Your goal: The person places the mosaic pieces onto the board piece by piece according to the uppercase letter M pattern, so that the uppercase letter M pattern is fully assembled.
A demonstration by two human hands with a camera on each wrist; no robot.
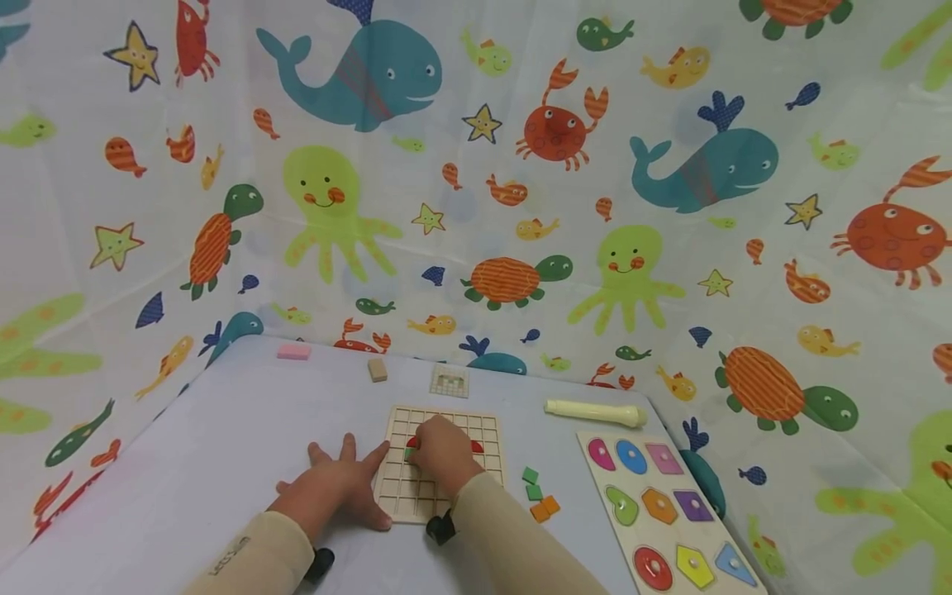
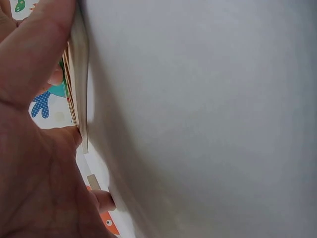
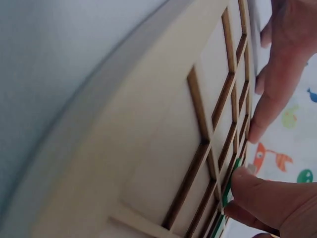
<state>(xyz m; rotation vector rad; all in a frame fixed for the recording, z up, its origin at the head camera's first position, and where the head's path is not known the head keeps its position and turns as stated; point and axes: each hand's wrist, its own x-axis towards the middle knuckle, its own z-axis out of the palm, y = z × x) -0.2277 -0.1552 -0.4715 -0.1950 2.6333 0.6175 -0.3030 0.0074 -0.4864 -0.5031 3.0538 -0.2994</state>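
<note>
Fingers of the right hand: closed together at a green tile, seemingly pinching it, over the left part of the grid board; those of the left hand: spread wide, grasping nothing, set against the board's left edge. Board, on the desk before the person: part filled by appearance, red pieces in its far half, near squares bare, cells beneath the right hand hidden. Unplaced, right of the board: two green squares, two orange squares.
</note>
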